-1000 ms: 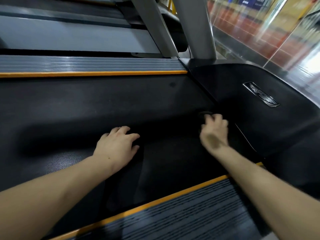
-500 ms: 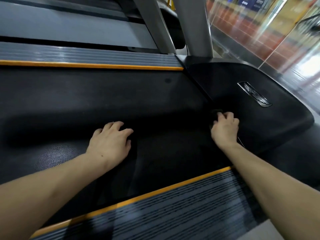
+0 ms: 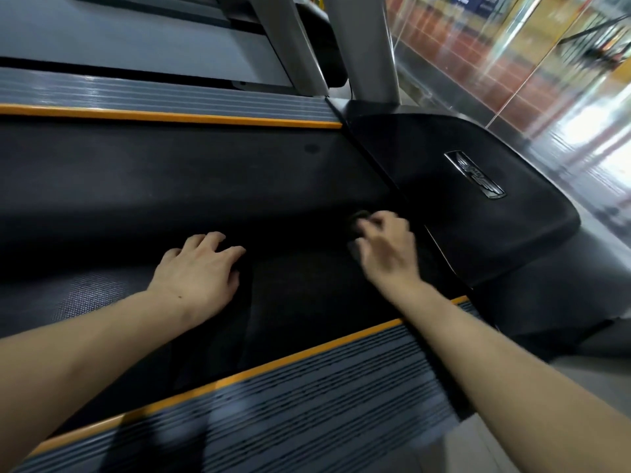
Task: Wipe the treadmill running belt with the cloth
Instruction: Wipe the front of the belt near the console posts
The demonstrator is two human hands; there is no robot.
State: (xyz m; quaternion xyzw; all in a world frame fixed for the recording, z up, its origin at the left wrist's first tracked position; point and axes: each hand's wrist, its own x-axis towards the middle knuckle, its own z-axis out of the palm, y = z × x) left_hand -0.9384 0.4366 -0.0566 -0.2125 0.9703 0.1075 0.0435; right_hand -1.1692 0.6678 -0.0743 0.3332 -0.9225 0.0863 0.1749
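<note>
Nearest the camera, at six o'clock, lay the ribbed grey side rail with its orange edge strip; both forearms crossed it to reach the running belt.

The left hand lay palm-down on the belt at about nine o'clock of the right hand, fingers spread and relaxed, holding nothing; it appeared to serve as a brace.

The right hand, blurred by motion, had its fingers curled over a small dark wad, taken to be the cloth, which showed only at the fingertips against the black belt. The grip was narrow and closed round that wad.

Change noted: half a second earlier the right hand sat hard against the belt's front edge beside the motor cover; it had since drawn back toward nine o'clock, away from the cover, while the left hand kept its place. This was judged to be one stroke of a back-and-forth wipe at the belt's front end, with most of the belt not yet covered.

The belt's long axis ran roughly from nine o'clock to three o'clock, its front end pointing toward three o'clock at the cover. The cloth was too bunched for any axis to be told.

Farthest, at twelve o'clock, lay the opposite side rail and the grey uprights.
</note>
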